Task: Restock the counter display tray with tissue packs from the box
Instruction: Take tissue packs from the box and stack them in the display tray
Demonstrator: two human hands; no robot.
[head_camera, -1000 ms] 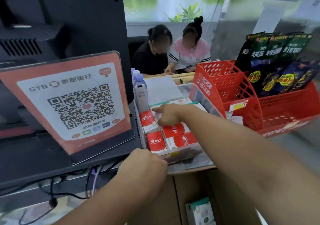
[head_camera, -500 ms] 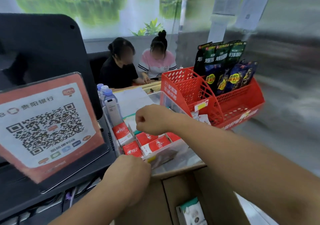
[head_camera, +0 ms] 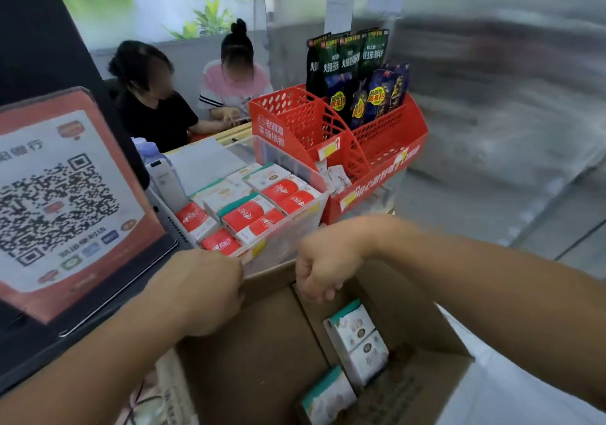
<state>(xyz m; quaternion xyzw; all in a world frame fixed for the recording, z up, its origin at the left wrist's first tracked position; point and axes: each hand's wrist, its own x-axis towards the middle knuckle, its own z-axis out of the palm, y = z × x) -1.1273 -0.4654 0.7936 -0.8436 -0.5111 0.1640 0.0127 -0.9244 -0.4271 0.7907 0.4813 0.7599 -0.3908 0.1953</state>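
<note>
1. Centrally, the clear display tray (head_camera: 305,214) stands on the counter edge and serves as the landmark; red tissue packs (head_camera: 247,216) fill its near rows, white-and-teal packs (head_camera: 226,195) its far rows.
2. Left hand (head_camera: 210,293): at the tray's near-left corner, fingers curled against the front wall; whether it pinches the wall cannot be told.
3. Right hand (head_camera: 324,260): in front of the tray's near-right corner, above the box, fingers curled loosely inward and empty (the two hands are apart).
4. Cardboard box (head_camera: 262,359): open, directly below and in front of the tray; three white-and-teal tissue packs (head_camera: 355,336) remain inside, against its right wall.
5. Red mesh basket (head_camera: 377,136): just right of the tray, holding dark snack bags (head_camera: 354,73).
6. QR-code payment sign (head_camera: 65,201): left of the tray, leaning against a black monitor (head_camera: 42,47).
7. Two seated people (head_camera: 196,96): beyond the tray, behind the counter.
</note>
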